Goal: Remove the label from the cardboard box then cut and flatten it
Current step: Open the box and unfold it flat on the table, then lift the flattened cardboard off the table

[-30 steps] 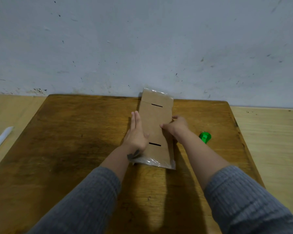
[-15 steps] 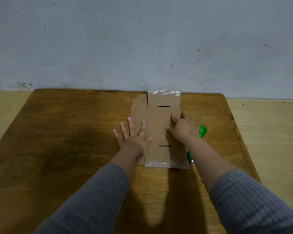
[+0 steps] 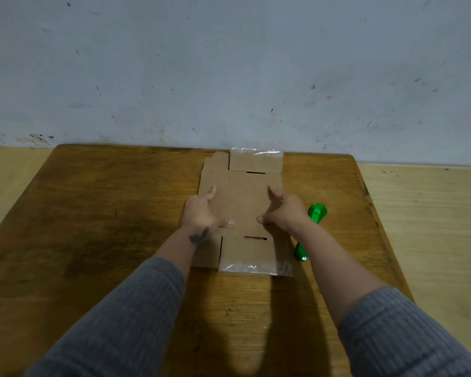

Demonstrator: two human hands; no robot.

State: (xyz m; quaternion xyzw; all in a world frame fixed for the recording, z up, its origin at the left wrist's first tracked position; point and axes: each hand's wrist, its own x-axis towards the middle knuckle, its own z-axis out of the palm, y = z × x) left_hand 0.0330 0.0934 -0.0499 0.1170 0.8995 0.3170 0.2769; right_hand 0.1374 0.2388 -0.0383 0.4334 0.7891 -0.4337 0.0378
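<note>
The left hand (image 3: 200, 210) and right hand (image 3: 286, 210) are placed on the flattened cardboard box (image 3: 242, 202), thumbs spread and fingers partly curled; a firm grip cannot be confirmed. The box is laid flat at the far middle of the wooden surface (image 3: 93, 227). A green cutter (image 3: 314, 216) is positioned just beside the right hand.

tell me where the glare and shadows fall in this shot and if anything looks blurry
Head view: glare glints off the clear tape at the near and far ends of the flattened cardboard box; the arms throw dark shadows across the wooden table towards the camera; the left hand and right hand look slightly soft; the wide lens bows the table's edges.
</note>
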